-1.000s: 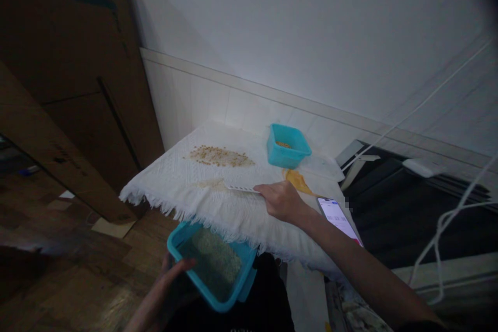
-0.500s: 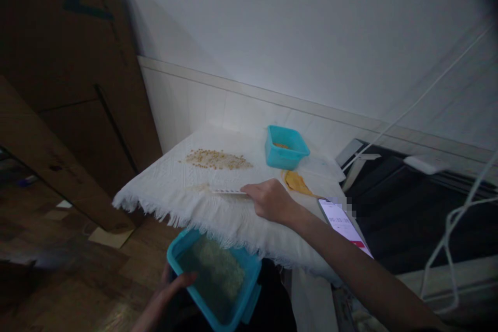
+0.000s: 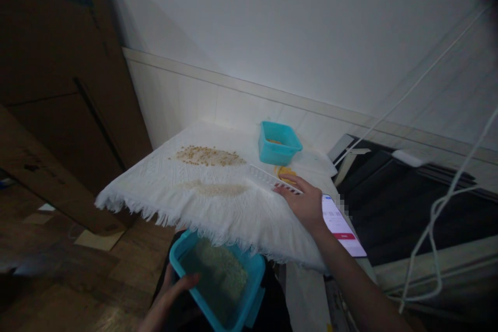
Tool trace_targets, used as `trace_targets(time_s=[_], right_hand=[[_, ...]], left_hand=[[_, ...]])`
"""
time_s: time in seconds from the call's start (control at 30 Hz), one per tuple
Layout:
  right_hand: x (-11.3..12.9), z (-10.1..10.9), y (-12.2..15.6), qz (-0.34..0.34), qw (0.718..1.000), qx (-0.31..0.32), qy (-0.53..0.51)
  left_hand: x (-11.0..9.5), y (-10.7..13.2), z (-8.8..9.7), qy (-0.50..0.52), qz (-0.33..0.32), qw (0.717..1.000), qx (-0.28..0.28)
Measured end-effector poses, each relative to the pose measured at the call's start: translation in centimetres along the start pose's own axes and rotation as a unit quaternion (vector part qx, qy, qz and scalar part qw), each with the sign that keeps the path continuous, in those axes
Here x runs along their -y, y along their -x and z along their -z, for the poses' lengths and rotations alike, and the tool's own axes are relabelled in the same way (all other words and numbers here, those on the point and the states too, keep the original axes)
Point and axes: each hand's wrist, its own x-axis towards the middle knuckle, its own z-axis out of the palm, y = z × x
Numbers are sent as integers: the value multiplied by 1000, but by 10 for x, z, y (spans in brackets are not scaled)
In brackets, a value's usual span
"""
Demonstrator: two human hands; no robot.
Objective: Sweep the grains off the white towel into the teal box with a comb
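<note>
My left hand (image 3: 176, 290) grips the near-left rim of a blue plastic bin (image 3: 254, 282), thumb inside, under the fringed cloth edge. Pale grains (image 3: 229, 272) lie in the bin. In my right hand (image 3: 306, 201) is a white slotted plastic strip (image 3: 261, 176), tilted over the right part of the white cloth (image 3: 163, 192). To the strip's left, a thin band of pale grains (image 3: 213, 188) stretches across the cloth. Farther back lies a spread of yellow kernels mixed with pale grains (image 3: 208, 155).
A second blue bin (image 3: 278, 154) with yellow contents stands toward the wall. Something yellow (image 3: 287, 170) lies partly behind my right hand. A lit phone (image 3: 342, 233) rests at the right edge, near white cables (image 3: 433, 228). Cardboard (image 3: 58, 88) rises at left.
My right hand has moved right and slightly back with the slotted strip, uncovering the band of pale grains. My left hand keeps hold of the bin.
</note>
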Motion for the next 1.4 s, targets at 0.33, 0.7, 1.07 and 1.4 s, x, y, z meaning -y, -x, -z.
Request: trace_targets(time_s=[0.33, 0.7, 1.07, 1.4], right_hand=[[24, 3, 23, -5, 995, 72, -63], [19, 4, 18, 3, 998, 62, -34], [16, -9, 19, 93, 975, 190, -63], [26, 30, 38, 99, 990, 102, 19]], left_hand=[[0, 1, 0, 22, -16, 999, 18], [4, -20, 10, -13, -16, 997, -73], [3, -13, 1, 8, -18, 998, -66], [8, -19, 4, 5, -35, 994, -104]])
